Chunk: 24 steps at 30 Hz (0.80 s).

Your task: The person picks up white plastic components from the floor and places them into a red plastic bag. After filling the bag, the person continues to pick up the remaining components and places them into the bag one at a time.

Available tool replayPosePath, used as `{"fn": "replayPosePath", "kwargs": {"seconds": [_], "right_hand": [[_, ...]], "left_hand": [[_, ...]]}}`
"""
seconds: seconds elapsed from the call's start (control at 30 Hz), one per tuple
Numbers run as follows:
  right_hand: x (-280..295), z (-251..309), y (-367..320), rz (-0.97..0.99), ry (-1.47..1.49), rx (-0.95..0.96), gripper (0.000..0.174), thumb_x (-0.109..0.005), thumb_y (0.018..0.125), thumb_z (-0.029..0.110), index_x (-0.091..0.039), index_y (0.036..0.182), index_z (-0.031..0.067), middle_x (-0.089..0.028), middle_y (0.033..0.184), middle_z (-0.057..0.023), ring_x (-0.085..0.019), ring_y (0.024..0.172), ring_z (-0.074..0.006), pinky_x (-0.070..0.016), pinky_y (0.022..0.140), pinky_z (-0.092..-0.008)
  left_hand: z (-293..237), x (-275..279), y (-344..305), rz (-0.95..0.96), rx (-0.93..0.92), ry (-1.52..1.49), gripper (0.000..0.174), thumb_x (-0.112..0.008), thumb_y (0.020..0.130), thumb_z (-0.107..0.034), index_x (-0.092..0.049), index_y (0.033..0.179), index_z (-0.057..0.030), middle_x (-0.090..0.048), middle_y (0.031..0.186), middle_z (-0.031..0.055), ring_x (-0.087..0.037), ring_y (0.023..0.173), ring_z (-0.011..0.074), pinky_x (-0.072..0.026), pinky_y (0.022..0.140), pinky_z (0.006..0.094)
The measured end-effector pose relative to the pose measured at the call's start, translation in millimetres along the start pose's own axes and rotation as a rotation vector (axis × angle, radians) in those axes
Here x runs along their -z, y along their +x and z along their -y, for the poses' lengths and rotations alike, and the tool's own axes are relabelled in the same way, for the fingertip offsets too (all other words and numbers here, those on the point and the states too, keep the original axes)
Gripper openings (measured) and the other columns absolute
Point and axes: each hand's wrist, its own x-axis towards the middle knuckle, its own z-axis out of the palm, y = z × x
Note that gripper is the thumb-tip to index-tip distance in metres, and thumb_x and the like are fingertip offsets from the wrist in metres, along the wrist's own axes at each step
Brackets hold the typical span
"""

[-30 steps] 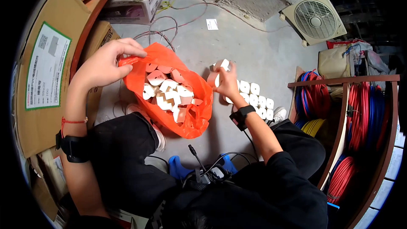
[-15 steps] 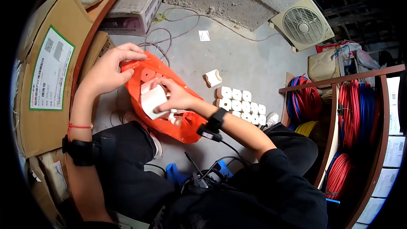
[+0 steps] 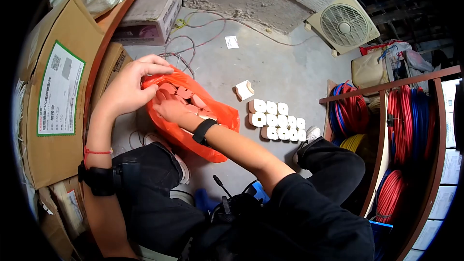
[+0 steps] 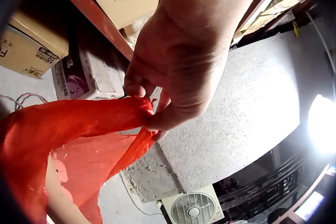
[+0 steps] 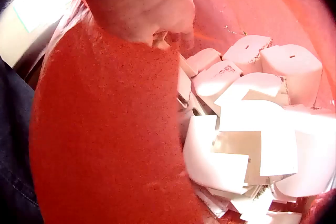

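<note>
A person sits over a floor [image 3: 261, 58], a thin red plastic bag [image 3: 203, 150] in front of them, slightly left, with curved, pale trunking pieces [image 5: 291, 66] inside. The left hand [image 3: 129, 87] pinches the bag's far-left rim between thumb and fingers; the right hand [image 3: 171, 108] is just beside it, inside the mouth, fingers bent at a piece, though whether it is gripped I cannot tell. The thin film could tear or slip from that pinch if the pieces' square-cut edges snag it, and the mouth could sag over the right wrist. Loosely heaped pieces could tumble when one is pulled. To the right, a careless foot or sleeve could scatter the upright pieces standing in close rows [image 3: 271, 108]; one loose piece [image 3: 244, 90] lies beyond them. At far left, a carton [image 3: 94, 34] bears a green-bordered label [image 3: 60, 92] with a QR code, red lettering apparently reading "LESSO", Chinese text including "PVC", then "59x22" and seemingly "100". Smaller print is unreadable.
</note>
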Motion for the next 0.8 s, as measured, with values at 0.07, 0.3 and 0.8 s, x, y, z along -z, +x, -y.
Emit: {"fn": "replayPosePath", "kwargs": {"seconds": [0.07, 0.3, 0.8], "right_hand": [[6.6, -6.4, -14.9, -0.211, -0.033, 0.147, 0.042, -0.056, 0.076, 0.014, -0.048, 0.116, 0.0076, -0.059, 0.095, -0.0174, -0.059, 0.090, -0.0308, -0.0462, 0.077, -0.0400], [48.5, -81.2, -96.3, -0.981, 0.049, 0.313, 0.017, -0.062, 0.069, 0.009, -0.057, 0.084, 0.0036, -0.058, 0.082, -0.0113, -0.057, 0.075, -0.0294, -0.0464, 0.067, -0.0363], [-47.4, -265.8, -117.4, -0.479, 0.037, -0.831, 0.070, -0.070, 0.061, 0.039, -0.045, 0.115, 0.0010, -0.057, 0.101, -0.0222, -0.055, 0.091, -0.0386, -0.0461, 0.080, -0.0387]], "left_hand": [[-6.4, 1.4, 0.1, 0.006, 0.028, 0.010, 0.037, -0.045, 0.067, 0.006, -0.060, 0.101, 0.0040, -0.054, 0.105, 0.0111, -0.053, 0.101, 0.0231, -0.0402, 0.089, 0.0285], [-11.9, 3.2, -5.2, -0.004, 0.101, -0.027, 0.037, -0.047, 0.068, 0.006, -0.059, 0.103, 0.0035, -0.054, 0.105, 0.0096, -0.053, 0.096, 0.0192, -0.0416, 0.082, 0.0262], [-19.4, 1.6, 4.8, -0.036, 0.178, 0.029, 0.041, -0.046, 0.066, 0.008, -0.060, 0.104, 0.0008, -0.055, 0.102, 0.0046, -0.046, 0.070, 0.0056, -0.0323, 0.053, 0.0176]]}}
